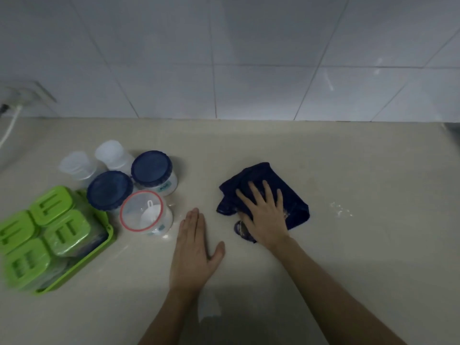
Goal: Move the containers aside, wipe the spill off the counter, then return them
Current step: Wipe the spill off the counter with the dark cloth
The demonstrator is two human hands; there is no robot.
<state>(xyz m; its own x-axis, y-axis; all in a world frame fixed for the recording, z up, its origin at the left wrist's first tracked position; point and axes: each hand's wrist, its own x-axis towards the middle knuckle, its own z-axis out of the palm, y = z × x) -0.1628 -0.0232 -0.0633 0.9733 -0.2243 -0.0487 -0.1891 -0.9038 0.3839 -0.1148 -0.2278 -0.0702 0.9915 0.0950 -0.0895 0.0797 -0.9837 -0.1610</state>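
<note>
My right hand [265,212] presses flat, fingers spread, on a crumpled dark blue cloth [297,195] at the middle of the beige counter [348,257]. White spilled powder [341,210] lies just right of the cloth. My left hand [195,247] rests flat on the counter, palm down, holding nothing. To its left stand the containers: two blue-lidded jars [151,170] [109,189], a clear red-rimmed tub [143,214] with a white scoop inside, and two frosted white bottles [112,153] [76,164].
A green tray [99,250] with several green-lidded boxes sits at the left front edge. White tiled wall [224,58] runs behind the counter. A wall socket with a white cable [10,125] is at far left. A metal edge [451,127] shows at far right.
</note>
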